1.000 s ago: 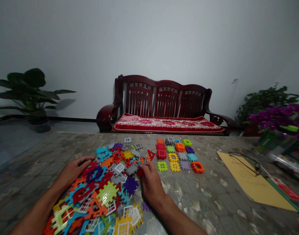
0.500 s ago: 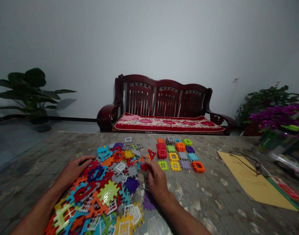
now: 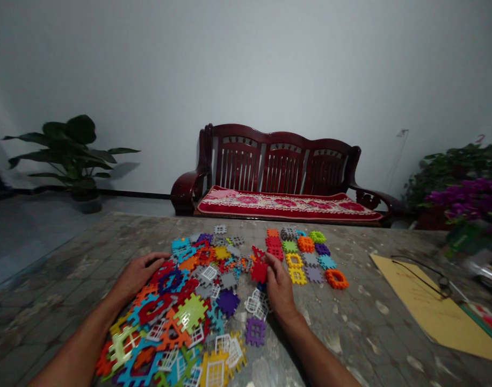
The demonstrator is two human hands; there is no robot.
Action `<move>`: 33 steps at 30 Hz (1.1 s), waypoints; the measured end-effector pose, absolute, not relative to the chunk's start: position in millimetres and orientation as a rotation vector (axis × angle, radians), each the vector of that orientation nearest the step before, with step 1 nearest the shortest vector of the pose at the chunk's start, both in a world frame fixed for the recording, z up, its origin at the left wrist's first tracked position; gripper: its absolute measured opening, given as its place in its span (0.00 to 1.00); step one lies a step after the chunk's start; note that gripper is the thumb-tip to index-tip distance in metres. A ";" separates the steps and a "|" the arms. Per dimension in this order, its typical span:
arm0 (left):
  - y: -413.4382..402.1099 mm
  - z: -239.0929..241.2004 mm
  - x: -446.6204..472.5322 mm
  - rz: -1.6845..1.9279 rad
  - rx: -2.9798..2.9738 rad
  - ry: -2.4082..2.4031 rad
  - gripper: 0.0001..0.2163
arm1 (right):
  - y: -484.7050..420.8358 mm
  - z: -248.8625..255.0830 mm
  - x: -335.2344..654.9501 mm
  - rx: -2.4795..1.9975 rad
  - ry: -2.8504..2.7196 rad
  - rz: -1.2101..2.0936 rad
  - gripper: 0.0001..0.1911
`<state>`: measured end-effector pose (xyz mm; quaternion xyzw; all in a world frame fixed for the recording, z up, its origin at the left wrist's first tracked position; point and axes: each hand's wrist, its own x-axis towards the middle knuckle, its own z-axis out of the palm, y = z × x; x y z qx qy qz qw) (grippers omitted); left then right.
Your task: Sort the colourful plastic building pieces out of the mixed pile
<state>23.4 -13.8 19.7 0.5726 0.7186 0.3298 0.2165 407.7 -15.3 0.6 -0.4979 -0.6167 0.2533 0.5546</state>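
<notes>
A heap of flat interlocking plastic tiles (image 3: 181, 306) in many colours covers the stone-patterned table (image 3: 351, 333) in front of me. My left hand (image 3: 139, 271) lies flat on the heap's left edge, fingers spread. My right hand (image 3: 279, 285) pinches a red square tile (image 3: 259, 270) and holds it just above the table, between the heap and a neat grid of sorted tiles (image 3: 304, 257). White window-shaped tiles (image 3: 257, 303) lie under my right palm.
A yellow envelope (image 3: 427, 306) with glasses (image 3: 425, 269) on it lies at the right. Purple flowers (image 3: 467, 196) stand at the far right. Behind the table are a dark wooden bench (image 3: 278, 172) and a potted plant (image 3: 74, 156).
My right hand picked a red tile out of the heap and carried it right and away from me, toward the sorted grid. The left hand stayed put. The camera turned slightly left.
</notes>
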 end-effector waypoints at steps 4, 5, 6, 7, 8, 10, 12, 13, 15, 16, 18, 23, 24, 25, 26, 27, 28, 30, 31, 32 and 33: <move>-14.7 21.3 24.6 0.926 1.578 1.995 0.21 | -12.1 -1.7 411.0 -1.191 -1.405 0.629 0.20; -14.7 21.2 24.5 0.926 1.580 1.991 0.21 | -12.0 -3.2 410.4 -1.186 -1.386 0.647 0.20; -14.6 20.9 24.3 0.926 1.581 1.987 0.21 | -12.2 -5.1 409.0 -1.177 -1.366 0.680 0.20; -14.4 20.4 24.0 0.923 1.583 1.984 0.21 | -12.6 -7.2 407.1 -1.164 -1.348 0.731 0.20; -14.1 19.8 23.5 0.920 1.586 1.982 0.21 | -13.2 -9.3 404.6 -1.152 -1.330 0.796 0.20; -13.3 17.9 22.4 0.921 1.594 1.987 0.21 | -14.1 -12.5 399.5 -1.129 -1.290 0.921 0.20; -12.4 15.4 21.1 0.925 1.600 1.994 0.21 | -14.7 -13.2 395.6 -1.109 -1.247 0.985 0.20; -12.0 14.1 20.5 0.925 1.600 1.989 0.21 | -14.8 -12.6 394.6 -1.103 -1.224 0.990 0.20; -11.4 11.7 19.6 0.932 1.598 1.964 0.21 | -14.7 -10.4 394.6 -1.100 -1.195 0.974 0.21; -11.1 10.9 19.2 0.937 1.594 1.950 0.21 | -14.6 -9.2 395.4 -1.107 -1.190 0.961 0.21; -10.6 9.8 18.9 0.940 1.585 1.942 0.22 | -14.5 -7.4 397.6 -1.136 -1.195 0.936 0.21; -8.9 8.0 17.3 0.925 1.595 1.979 0.22 | -15.6 -7.6 399.6 -1.191 -1.184 0.967 0.23; -8.5 7.3 16.7 0.935 1.598 1.978 0.22 | -15.7 -8.4 399.4 -1.194 -1.187 0.979 0.23; -8.1 6.5 16.0 0.950 1.600 1.970 0.22 | -15.6 -9.2 399.3 -1.196 -1.194 0.986 0.23; -7.7 5.5 15.3 0.963 1.599 1.962 0.22 | -15.3 -10.2 399.4 -1.199 -1.208 0.983 0.23; -7.3 4.7 14.6 0.974 1.597 1.953 0.22 | -15.0 -11.1 399.8 -1.203 -1.229 0.967 0.22; -7.0 3.9 14.1 0.982 1.592 1.948 0.22 | -14.8 -11.8 400.4 -1.205 -1.256 0.942 0.22; -6.8 3.2 13.7 0.980 1.579 1.948 0.22 | -14.8 -12.6 402.2 -1.208 -1.340 0.872 0.21; -6.9 3.3 13.9 0.976 1.577 1.950 0.22 | -15.2 -12.6 403.2 -1.211 -1.395 0.833 0.21; -7.2 3.8 14.3 0.975 1.578 1.953 0.22 | -15.9 -12.2 404.1 -1.215 -1.452 0.796 0.21; -7.6 4.5 14.8 0.974 1.582 1.955 0.21 | -16.8 -11.7 404.7 -1.221 -1.502 0.764 0.21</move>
